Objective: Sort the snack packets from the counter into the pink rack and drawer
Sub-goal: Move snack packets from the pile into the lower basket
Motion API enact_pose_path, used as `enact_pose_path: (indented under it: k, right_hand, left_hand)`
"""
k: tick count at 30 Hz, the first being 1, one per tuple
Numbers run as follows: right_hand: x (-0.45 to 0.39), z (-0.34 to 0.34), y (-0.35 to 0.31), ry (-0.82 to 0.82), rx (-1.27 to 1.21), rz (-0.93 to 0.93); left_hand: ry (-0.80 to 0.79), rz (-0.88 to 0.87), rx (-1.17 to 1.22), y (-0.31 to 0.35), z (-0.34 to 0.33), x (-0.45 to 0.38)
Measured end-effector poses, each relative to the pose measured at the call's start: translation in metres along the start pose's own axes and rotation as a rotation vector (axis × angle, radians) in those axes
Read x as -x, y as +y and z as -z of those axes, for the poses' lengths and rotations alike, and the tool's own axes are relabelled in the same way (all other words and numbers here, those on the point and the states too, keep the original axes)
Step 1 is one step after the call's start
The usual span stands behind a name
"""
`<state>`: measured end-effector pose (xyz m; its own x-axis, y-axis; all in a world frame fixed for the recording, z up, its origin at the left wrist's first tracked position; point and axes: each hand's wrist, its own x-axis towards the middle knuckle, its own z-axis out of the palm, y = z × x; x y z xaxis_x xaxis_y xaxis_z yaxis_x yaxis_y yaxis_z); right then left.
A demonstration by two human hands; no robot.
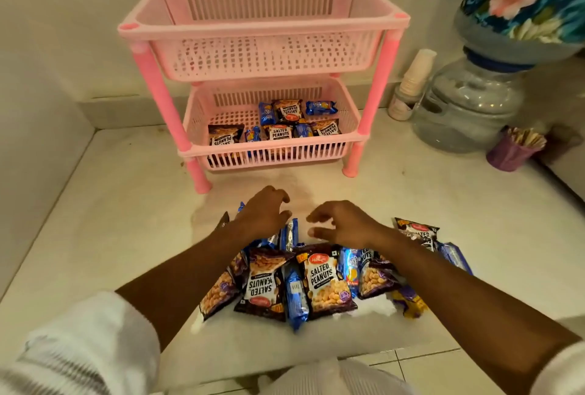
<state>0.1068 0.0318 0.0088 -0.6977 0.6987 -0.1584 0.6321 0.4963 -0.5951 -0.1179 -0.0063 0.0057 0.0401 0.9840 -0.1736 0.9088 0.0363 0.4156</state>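
Pink rack [381, 74]: moulded plastic w/ slotted, perforated walls, slight sheen. Snack packets [319, 280]: glossy printed foil/film, crinkled. Counter [443, 204]: smooth polished stone (marble-like, faint stains). Sleeves [95, 340]: white ribbed cloth, matt. Water jar [468, 106]: clear plastic.

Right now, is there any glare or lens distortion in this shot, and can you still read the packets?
Head view: bright glare washes out the counter beside the pile; wide-angle bending bows the pink rack; "Salted Peanuts" packet is legible; hands slightly soft.
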Motion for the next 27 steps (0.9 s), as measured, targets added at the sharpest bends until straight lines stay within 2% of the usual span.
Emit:
enact_pose_path:
  k: [3, 7, 10, 18, 21, 27]
  right_hand:
    - [0.011, -0.005, 0.006, -0.133, 0.012, 0.019]
    - [0.015, -0.003, 0.011, -0.189, 0.091, 0.051]
    - [0.018, -0.004, 0.016, -0.148, 0.054, 0.052]
    - [0.017, -0.011, 0.017, -0.054, 0.005, -0.015]
    - [0.017, -0.01, 0.019, -0.023, -0.076, -0.046]
    - [0.024, 0.0, 0.024, 0.016, -0.361, -0.065]
  left_hand:
    - [-0.043, 0.094, 0.012, 0.003, -0.013, 0.007]
    - [-0.011, 0.188, -0.043, 0.014, -0.024, 0.013]
    - [-0.024, 0.261, -0.104, 0.019, -0.026, 0.014]
    - [0.077, 0.401, 0.027, 0.026, -0.029, 0.017]
    - [0.108, 0.467, 0.042, 0.03, -0.031, 0.018]
    - [0.11, 0.46, 0.053, 0.032, -0.033, 0.016]
